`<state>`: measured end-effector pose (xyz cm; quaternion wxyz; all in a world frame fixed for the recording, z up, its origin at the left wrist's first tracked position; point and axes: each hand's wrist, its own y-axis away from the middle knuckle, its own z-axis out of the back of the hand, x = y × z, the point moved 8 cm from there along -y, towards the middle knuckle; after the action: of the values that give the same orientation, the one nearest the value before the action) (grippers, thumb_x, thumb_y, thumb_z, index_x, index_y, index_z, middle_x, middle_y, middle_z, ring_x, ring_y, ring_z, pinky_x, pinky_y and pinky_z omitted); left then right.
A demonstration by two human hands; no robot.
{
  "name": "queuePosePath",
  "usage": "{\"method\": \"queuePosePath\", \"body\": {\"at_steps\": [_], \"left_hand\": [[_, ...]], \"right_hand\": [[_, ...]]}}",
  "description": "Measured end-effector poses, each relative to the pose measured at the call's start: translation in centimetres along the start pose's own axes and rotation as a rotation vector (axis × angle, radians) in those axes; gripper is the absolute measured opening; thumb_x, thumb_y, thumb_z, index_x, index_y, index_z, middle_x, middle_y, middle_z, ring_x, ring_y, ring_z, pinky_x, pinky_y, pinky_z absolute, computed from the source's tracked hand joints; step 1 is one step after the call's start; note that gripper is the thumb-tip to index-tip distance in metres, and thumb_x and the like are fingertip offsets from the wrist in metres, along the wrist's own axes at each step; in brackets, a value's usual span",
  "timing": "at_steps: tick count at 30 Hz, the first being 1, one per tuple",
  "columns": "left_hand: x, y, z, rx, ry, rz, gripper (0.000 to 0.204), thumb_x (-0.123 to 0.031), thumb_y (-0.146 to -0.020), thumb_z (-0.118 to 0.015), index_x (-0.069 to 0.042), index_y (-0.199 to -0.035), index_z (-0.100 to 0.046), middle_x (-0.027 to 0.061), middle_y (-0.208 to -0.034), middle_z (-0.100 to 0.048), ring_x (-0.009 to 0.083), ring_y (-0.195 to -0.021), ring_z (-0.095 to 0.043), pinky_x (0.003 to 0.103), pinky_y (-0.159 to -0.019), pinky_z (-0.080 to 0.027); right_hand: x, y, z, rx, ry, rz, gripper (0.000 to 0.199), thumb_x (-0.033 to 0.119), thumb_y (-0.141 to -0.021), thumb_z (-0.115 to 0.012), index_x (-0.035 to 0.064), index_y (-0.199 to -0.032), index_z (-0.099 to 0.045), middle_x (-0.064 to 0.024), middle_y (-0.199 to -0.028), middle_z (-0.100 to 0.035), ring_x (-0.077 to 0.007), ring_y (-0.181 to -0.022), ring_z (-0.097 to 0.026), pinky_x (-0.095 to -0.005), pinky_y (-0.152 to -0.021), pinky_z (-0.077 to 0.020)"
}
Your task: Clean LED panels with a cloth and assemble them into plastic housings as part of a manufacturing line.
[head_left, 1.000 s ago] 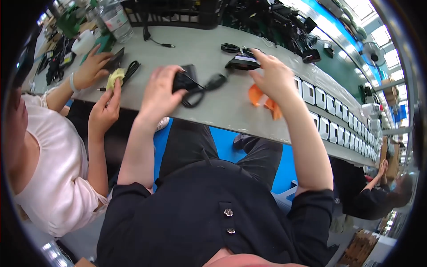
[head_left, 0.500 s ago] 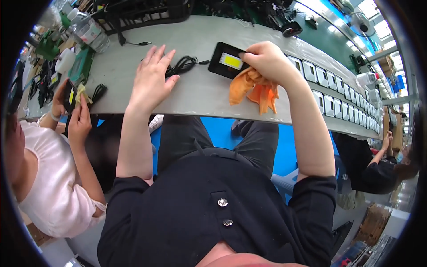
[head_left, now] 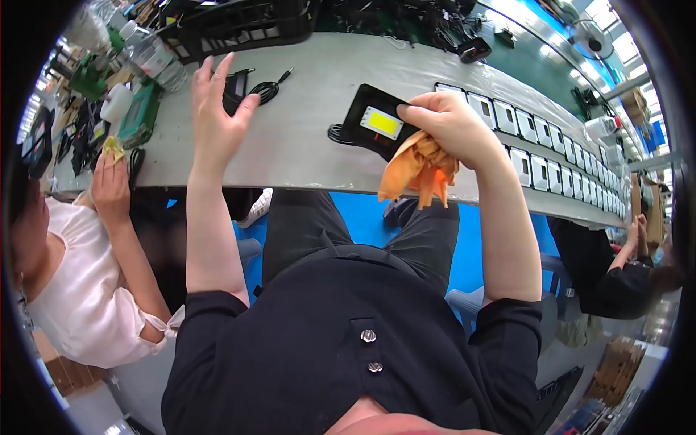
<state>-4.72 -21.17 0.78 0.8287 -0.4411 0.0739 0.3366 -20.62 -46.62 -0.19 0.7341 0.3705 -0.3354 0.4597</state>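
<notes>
The flat black rectangular device with a yellow-and-white panel (head_left: pixel 382 122) is in the person's right hand (head_left: pixel 438 125), held over the near half of the grey surface (head_left: pixel 308 167), right of the middle of its near edge. A crumpled orange fabric cloth (head_left: pixel 415 165) hangs below that hand, toward the same edge. The right hand is clamped on the device's right end, thumb on the upper face; the other fingers are mostly hidden. The device therefore reaches out leftward from the right hand, its long axis seeming to run left to right and slanting toward the near edge at the right, though that end is covered. The right hand is the nearer one; the left hand (head_left: pixel 220 109) is well apart, with the device lying to its right and somewhat closer to the near edge.

A coiled black cord (head_left: pixel 336 133) shows just beside the device's left side. The left hand is empty, thumb and fingers spread apart. Just beyond its thumb lies a black adapter with a looped thin cable (head_left: pixel 268 88); contact cannot be told. Two rows of white-and-black rectangular units (head_left: pixel 533 127) stretch toward the surface's right end. By the far edge, on the left, stands a black plastic lattice crate (head_left: pixel 246 32).
</notes>
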Motion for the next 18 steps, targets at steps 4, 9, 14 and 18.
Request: {"method": "queuePosePath", "body": {"at_steps": [4, 9, 14, 18], "left_hand": [[-11.7, 2.4, -2.3, 0.531, 1.032, -0.081, 0.088, -0.018, -0.074, -0.081, -0.010, -0.147, -0.032, 0.0104, -0.146, -0.040, 0.0222, -0.130, -0.043, 0.039, -0.106, -0.036], [-13.3, 2.3, -3.9, 0.576, 1.157, 0.000, 0.107, -0.015, -0.062, -0.088, -0.005, -0.148, -0.026, 0.0151, -0.138, -0.047, 0.0216, -0.128, -0.046, 0.033, -0.106, -0.039], [-14.0, 2.5, -3.2, 0.505, 1.115, -0.038, 0.095, -0.005, -0.061, -0.086, -0.007, -0.142, -0.036, 0.0093, -0.133, -0.053, 0.0174, -0.114, -0.056, 0.031, -0.095, -0.048], [-15.6, 2.9, -2.3, 0.463, 0.997, -0.124, 0.087, -0.003, -0.059, -0.085, -0.006, -0.135, -0.044, 0.0070, -0.129, -0.056, 0.0165, -0.103, -0.060, 0.029, -0.087, -0.050]], "right_hand": [[0.7, 1.6, -1.1, 0.046, -0.234, 0.060, 0.029, 0.025, -0.091, -0.063, -0.0044, -0.093, -0.067, -0.0008, -0.076, -0.064, -0.0054, -0.067, -0.059, -0.0201, -0.061, -0.0491], [2.4, 4.7, -1.6, 0.093, -0.348, 0.198, 0.040, 0.028, -0.088, -0.065, -0.0048, -0.111, -0.059, -0.0029, -0.085, -0.062, -0.0078, -0.077, -0.058, -0.0224, -0.069, -0.0482], [4.9, 10.8, 1.9, -0.186, -0.356, 0.544, 0.036, 0.003, -0.082, -0.061, 0.0027, -0.116, -0.052, -0.0036, -0.102, -0.054, -0.0100, -0.088, -0.056, -0.0255, -0.083, -0.0468], [8.2, 10.7, -2.2, -0.394, 0.152, 0.834, 0.027, -0.006, -0.076, -0.069, 0.0024, -0.101, -0.063, -0.0091, -0.095, -0.064, -0.0200, -0.088, -0.064, -0.0293, -0.073, -0.0527]]}}
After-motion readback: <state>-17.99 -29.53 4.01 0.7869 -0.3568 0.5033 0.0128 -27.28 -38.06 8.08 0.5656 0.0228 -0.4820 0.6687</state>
